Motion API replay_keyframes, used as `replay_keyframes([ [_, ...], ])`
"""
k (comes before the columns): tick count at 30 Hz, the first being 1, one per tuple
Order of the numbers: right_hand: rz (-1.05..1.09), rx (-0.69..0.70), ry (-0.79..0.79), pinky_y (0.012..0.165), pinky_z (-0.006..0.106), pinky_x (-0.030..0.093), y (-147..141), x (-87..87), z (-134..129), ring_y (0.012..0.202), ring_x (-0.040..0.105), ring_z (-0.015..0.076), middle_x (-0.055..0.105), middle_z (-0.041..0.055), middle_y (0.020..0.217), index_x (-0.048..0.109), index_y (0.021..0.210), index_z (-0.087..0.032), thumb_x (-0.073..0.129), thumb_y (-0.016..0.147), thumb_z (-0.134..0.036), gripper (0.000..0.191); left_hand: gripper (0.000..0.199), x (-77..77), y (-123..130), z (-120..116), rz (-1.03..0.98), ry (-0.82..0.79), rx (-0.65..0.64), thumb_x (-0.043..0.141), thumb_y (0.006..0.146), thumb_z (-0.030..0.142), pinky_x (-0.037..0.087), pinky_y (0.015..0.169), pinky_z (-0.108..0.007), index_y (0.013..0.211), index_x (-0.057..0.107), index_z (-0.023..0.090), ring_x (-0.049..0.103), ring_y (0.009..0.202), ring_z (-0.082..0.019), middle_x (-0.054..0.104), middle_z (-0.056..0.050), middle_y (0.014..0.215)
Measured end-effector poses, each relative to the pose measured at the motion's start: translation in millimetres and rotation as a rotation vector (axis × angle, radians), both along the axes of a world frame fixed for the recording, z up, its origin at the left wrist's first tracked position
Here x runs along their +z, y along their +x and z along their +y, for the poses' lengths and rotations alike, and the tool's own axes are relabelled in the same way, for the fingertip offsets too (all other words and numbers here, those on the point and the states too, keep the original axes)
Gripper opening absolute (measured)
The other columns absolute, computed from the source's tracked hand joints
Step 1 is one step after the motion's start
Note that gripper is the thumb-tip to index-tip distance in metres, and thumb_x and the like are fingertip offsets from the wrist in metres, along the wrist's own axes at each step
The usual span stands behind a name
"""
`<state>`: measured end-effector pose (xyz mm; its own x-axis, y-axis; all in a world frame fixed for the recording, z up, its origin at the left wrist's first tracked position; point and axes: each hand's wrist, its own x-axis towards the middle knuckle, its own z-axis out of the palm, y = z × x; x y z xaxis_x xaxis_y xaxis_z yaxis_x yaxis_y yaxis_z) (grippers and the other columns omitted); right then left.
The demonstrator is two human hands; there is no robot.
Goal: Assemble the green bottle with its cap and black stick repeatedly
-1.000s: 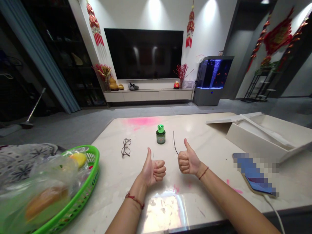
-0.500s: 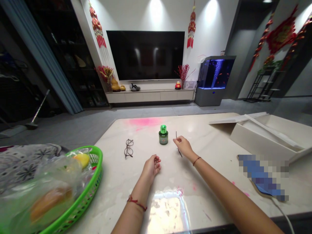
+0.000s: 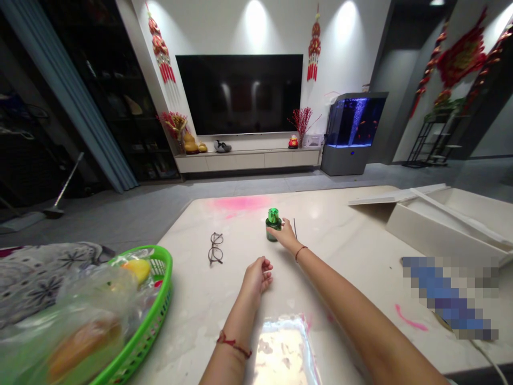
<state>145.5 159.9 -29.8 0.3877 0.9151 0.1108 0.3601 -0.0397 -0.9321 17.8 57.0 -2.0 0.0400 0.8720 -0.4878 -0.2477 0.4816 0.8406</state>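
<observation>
A small green bottle (image 3: 273, 215) with a shiny green cap stands upright on the pale marble table (image 3: 188, 315). My right hand (image 3: 284, 233) is at its right side, thumb across the front and fingers behind, closed round it. Just right of that hand lies a thin dark stick (image 3: 295, 229), its near part hidden by the hand. My left hand (image 3: 258, 274) rests nearer to me with its fingers loosely curled and apart, holding nothing. To the left lies a pair of thin-framed glasses (image 3: 216, 248).
A green basket (image 3: 158, 299) with bagged food stands at the left. On the right are an open white box (image 3: 425, 227) and a blurred blue object (image 3: 447, 297) with a cable. A shiny sheet (image 3: 284, 353) lies near the front edge.
My right hand has let go of the thin stick and moved left onto the green bottle. The stick now lies on the table. The view has shifted slightly.
</observation>
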Motion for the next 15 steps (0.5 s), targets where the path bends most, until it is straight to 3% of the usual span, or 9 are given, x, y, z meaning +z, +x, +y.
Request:
replay_keyframes([
  [2, 0.007, 0.012, 0.066, 0.093, 0.031, 0.036, -1.9, -5.3, 4.5, 0.114, 0.048, 0.0232, 0.048, 0.0159, 0.124, 0.035, 0.124, -0.014, 0.070, 0.056, -0.040, 0.080, 0.015, -1.3, -0.3, 2.1, 0.014, 0.007, -0.006, 0.056, 0.069, 0.028, 0.039, 0.043, -0.017, 0.062, 0.051, 0.016, 0.044, 0.038, -0.005, 0.055, 0.002, 0.054],
  [7, 0.130, 0.052, 0.136, 0.084, 0.030, 0.043, -8.3, -21.0, 8.3, 0.096, 0.058, 0.0193, 0.060, 0.0097, 0.107, 0.046, 0.109, -0.016, 0.069, 0.059, -0.036, 0.059, 0.014, -4.4, -5.5, 6.4, 0.032, 0.018, -0.001, 0.056, 0.069, 0.029, 0.039, 0.043, -0.018, 0.064, 0.052, 0.016, 0.046, 0.039, -0.005, 0.057, 0.001, 0.056],
  [15, 0.101, -0.020, 0.127, 0.082, 0.029, 0.044, -13.0, -28.6, 2.8, 0.094, 0.058, 0.0186, 0.061, 0.0080, 0.106, 0.047, 0.107, -0.018, 0.071, 0.056, -0.037, 0.059, 0.013, -6.9, -7.1, 7.0, 0.065, 0.035, 0.016, 0.054, 0.070, 0.028, 0.039, 0.043, -0.017, 0.065, 0.053, 0.015, 0.047, 0.039, -0.005, 0.058, 0.001, 0.057],
])
